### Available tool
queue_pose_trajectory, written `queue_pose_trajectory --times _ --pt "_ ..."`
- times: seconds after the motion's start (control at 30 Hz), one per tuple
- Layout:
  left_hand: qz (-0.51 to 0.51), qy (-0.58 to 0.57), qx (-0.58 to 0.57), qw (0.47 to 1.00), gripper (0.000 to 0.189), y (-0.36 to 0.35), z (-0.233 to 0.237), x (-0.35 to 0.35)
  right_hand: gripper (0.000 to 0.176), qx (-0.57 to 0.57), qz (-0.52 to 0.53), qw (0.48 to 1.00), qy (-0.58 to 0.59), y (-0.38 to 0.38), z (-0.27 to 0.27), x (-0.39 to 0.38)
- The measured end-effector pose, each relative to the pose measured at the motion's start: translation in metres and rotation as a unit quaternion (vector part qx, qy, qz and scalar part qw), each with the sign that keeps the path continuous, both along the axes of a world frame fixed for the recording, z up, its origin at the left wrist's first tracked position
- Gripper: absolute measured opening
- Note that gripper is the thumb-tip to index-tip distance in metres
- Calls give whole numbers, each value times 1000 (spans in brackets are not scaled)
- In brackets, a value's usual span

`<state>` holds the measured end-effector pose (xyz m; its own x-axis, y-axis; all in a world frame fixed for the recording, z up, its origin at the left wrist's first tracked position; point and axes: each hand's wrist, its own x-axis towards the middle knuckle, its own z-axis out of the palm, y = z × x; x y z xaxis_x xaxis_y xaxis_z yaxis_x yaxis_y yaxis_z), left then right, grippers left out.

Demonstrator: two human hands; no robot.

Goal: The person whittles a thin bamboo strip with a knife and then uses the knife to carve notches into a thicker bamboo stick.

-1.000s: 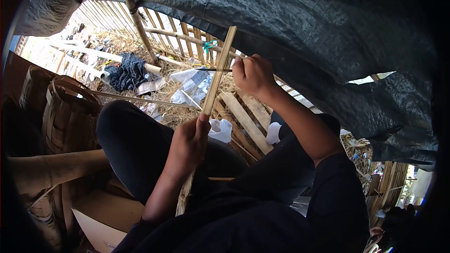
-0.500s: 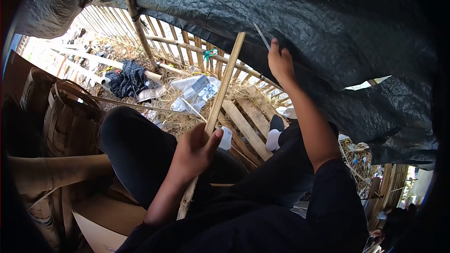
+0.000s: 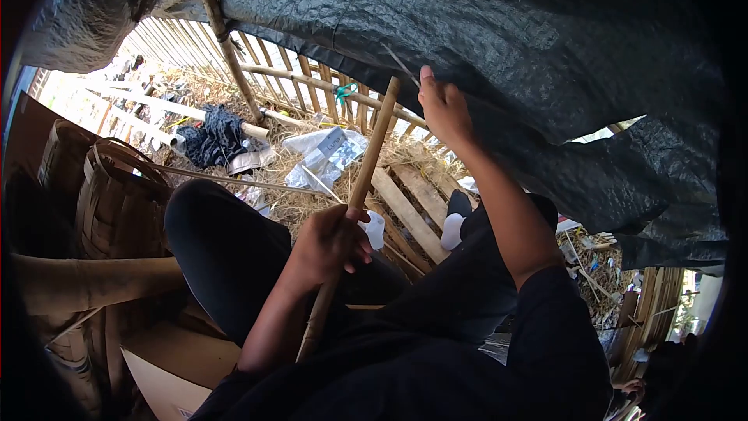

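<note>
A long split bamboo strip (image 3: 372, 152) slants up and away from my lap, its rounded outer side showing. My left hand (image 3: 326, 245) is wrapped loosely round it below the middle, some fingers sticking out past its right edge. The lower end rests near my dark shirt. In my right hand (image 3: 446, 113) is a knife (image 3: 400, 62), its handle hidden in the fist and its thin blade pointing up and left. The blade lies just beyond the strip's top end, against the dark tarp in this view.
Black tarp (image 3: 499, 47) hangs overhead and along the right. A bamboo fence (image 3: 312, 78) stands ahead. Wooden slats (image 3: 409, 203), straw and plastic wrappers (image 3: 331, 152) cover the ground. Woven baskets (image 3: 117, 203) and a thick bamboo pole (image 3: 101, 284) are at left. Another person's hand (image 3: 629, 386) shows lower right.
The bamboo strip has turned from its pale split face to its rounded side, and its top is slightly lower. My left fingers have loosened. My right hand with the knife has moved left.
</note>
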<state>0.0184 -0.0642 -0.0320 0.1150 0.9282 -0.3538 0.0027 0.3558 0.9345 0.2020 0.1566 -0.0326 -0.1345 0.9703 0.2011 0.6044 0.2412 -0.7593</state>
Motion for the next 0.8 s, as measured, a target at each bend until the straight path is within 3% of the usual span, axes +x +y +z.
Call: queue_pose_trajectory --times 0.13,0.2,0.23,0.27,0.33,0.4,0.5,0.57,0.6,0.67,0.8 --pt "16 -42 -21 999 38 7 -8 -8 63 -24 47 996 -65 -23 9 0" --pt "16 -58 -58 997 41 11 -3 -9 54 28 146 987 -60 -30 4 -1" --pt "51 -91 -75 992 42 12 5 -7 41 29 177 982 -68 -34 8 -1" --pt "86 -123 -91 984 44 12 11 -5 41 29 176 982 -67 -36 5 -1" --pt "66 -107 -72 989 45 15 17 -1 34 176 256 950 -10 -39 -2 -3" --pt "46 -93 -54 993 47 16 16 2 31 207 261 942 -42 -44 -3 -1" --pt "50 -157 -72 984 47 17 9 3 38 114 254 960 -40 -56 4 -4" --pt "26 -318 -152 936 46 18 6 2 40 128 249 958 -70 -46 -15 0" --pt "27 -319 -154 935 46 17 2 3 42 144 242 954 -99 -46 -15 -2" --pt "27 -198 -74 977 45 16 -5 7 46 162 214 959 -96 -50 -14 -6" --pt "34 -175 -77 981 45 16 -4 7 49 216 197 947 -135 -67 -13 -18"
